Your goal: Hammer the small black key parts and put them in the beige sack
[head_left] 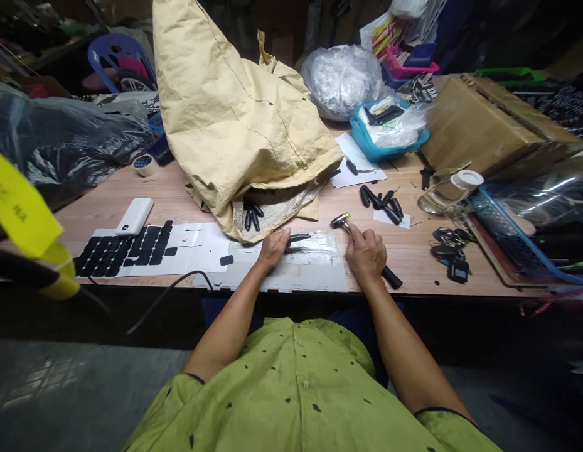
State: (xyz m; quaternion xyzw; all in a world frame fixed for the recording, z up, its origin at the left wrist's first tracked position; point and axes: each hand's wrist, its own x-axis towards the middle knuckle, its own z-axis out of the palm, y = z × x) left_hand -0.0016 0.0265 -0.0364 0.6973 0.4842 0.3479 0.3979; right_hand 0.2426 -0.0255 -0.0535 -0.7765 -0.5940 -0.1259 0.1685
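My left hand (272,248) rests on a white sheet (295,276) at the table's front edge, fingers closed on a thin black rod-like piece (299,237) that lies across a clear plastic bag (314,246). My right hand (366,254) is wrapped round the black handle of a small hammer (341,220), whose metal head points up and left, just above the table. Right behind my left hand a big tan sack (235,119) lies open, with several small black pieces (252,216) at its mouth.
A white sheet with black square pads (126,251) and a white power bank (135,216) lie at left. More black pieces (380,202), keys (449,251), a blue tray (390,135), a cardboard box (484,122) and a blue basket (517,238) fill the right. A tape roll (145,165) sits by a dark bag.
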